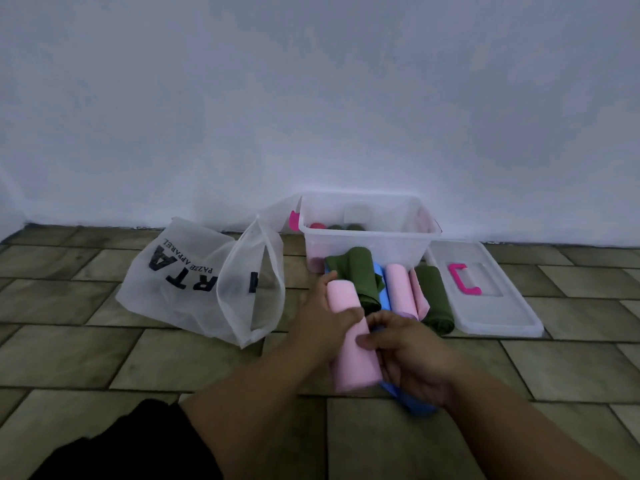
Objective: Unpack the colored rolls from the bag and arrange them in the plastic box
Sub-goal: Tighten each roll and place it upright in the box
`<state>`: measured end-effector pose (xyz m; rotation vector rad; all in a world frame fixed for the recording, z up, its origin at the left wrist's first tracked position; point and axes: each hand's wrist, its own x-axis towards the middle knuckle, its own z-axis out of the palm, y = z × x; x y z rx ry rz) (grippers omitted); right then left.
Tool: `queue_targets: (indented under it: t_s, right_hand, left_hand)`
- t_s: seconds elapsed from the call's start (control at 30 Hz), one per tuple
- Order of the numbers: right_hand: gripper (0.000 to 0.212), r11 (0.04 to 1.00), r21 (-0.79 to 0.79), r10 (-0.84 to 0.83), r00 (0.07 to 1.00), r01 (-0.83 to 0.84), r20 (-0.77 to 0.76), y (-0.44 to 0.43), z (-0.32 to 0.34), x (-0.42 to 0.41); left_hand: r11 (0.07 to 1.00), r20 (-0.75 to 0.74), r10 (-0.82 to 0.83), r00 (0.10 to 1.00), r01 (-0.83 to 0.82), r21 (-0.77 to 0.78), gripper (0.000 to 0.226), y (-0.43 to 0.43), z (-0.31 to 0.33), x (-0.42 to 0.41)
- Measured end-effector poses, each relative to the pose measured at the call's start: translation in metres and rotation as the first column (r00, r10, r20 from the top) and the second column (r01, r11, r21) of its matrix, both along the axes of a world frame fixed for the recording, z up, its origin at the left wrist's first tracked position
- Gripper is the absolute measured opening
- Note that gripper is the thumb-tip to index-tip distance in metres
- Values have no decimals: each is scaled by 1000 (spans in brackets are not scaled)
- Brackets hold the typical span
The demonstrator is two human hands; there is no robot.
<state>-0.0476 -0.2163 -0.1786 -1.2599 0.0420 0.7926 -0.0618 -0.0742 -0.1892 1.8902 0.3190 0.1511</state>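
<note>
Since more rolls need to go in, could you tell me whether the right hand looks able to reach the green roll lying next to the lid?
Probably yes. The green roll lies open on the floor beside the lid, with nothing over it. However, the right hand is busy, gripping the pink roll together with the left hand.

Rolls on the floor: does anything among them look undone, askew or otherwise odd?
Yes. One green roll, just in front of the plastic box, has come loose, its cloth spreading over the blue one. The other green roll and the pink roll look tidy.
</note>
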Motion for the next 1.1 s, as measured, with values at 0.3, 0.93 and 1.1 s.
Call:
queue_targets:
  t_s: [0.3, 0.93, 1.1]
  right_hand:
    - [8, 962, -129, -183, 918, 242, 351, -2, 83, 131]
    - [12, -31, -994, 707, 706, 104, 52, 46, 31, 279]
    - [38, -92, -989, 700, 714, 117, 19, 53, 19, 282]
  left_hand:
    - [787, -114, 84, 990, 4, 616, 82, 42, 51, 130]
    - [679, -326, 34, 945, 217, 702, 77, 52, 32, 167]
    - [683, -331, 35, 943, 219, 697, 77, 52, 32, 167]
